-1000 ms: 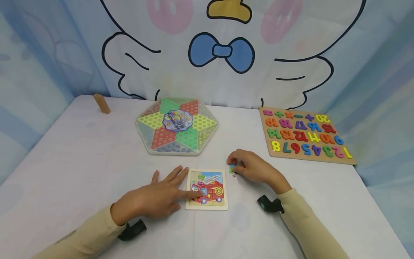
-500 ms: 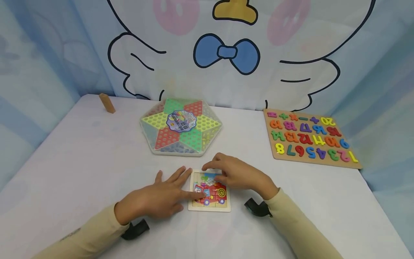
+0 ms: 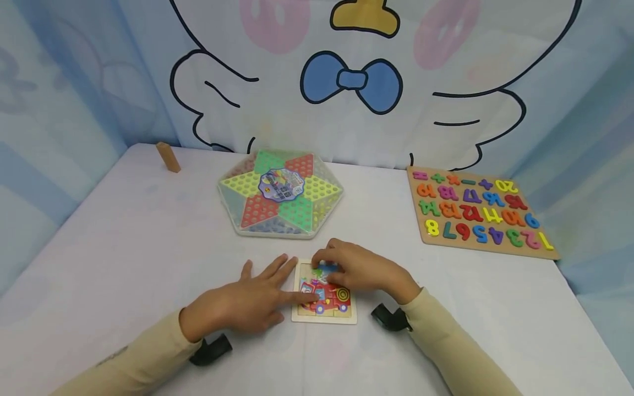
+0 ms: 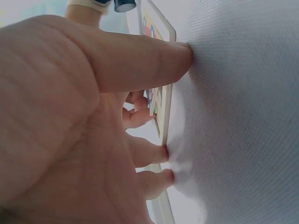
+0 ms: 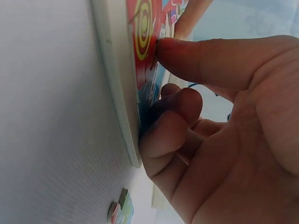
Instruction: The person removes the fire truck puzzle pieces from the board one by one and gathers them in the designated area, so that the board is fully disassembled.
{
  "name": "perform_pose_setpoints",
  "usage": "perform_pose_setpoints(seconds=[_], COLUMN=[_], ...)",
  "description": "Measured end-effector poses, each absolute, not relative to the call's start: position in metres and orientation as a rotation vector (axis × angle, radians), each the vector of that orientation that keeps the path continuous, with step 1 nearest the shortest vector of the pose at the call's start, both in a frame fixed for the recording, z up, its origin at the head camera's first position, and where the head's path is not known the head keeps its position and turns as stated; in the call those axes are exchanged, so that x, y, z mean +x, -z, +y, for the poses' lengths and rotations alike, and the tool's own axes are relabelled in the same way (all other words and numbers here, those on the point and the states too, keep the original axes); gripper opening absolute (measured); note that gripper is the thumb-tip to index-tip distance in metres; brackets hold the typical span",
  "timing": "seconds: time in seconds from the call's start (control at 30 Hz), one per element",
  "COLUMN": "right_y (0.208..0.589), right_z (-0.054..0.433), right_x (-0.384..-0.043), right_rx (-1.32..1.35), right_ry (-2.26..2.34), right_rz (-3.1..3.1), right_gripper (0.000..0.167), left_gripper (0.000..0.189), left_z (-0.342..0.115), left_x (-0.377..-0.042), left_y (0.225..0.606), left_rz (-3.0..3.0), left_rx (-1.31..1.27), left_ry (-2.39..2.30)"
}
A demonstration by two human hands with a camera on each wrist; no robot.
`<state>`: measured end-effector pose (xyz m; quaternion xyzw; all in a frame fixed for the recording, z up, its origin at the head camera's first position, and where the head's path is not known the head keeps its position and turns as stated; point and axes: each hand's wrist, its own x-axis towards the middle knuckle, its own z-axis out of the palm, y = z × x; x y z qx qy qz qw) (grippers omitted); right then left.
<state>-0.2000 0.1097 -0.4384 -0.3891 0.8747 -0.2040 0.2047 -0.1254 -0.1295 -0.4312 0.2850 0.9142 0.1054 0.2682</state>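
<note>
A small jigsaw puzzle (image 3: 324, 303) of a red fire truck lies in a pale wooden frame (image 3: 354, 319) on the table. My left hand (image 3: 245, 301) is spread flat beside it, index finger across the truck's cab. In the left wrist view, the left thumb (image 4: 149, 60) comes down at the cloth near the frame. My right hand (image 3: 364, 269) is over the puzzle's upper right part. Its thumb and curled fingers pinch a blue puzzle piece (image 5: 158, 81) with part of the ladder, tilted against the board. The fingers hide much of that piece.
Past the frame, a small red and green piece (image 5: 121, 207) lies on the cloth. A hexagonal Chinese checkers set (image 3: 279, 192) stands behind the puzzle. A wooden number board (image 3: 426, 240) is at the back right, a wooden block (image 3: 168, 157) at the back left.
My right hand has moved left from the table beside the frame to over the puzzle's top. The left hand keeps its place on the puzzle. The head view has shifted slightly.
</note>
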Motion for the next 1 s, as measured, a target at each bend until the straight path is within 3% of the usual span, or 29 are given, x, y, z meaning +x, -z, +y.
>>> perform_pose_setpoints(seconds=[1.0], right_y=[0.442], right_z=[0.107], right_x=[-0.195], right_rx=[-1.063], right_ry=[0.530], right_rz=[2.463], right_gripper=[0.031], left_gripper=[0.071], left_z=[-0.138], left_x=[-0.129], left_y=[0.426], left_rz=[2.412], left_rx=[0.845], left_ry=[-0.317])
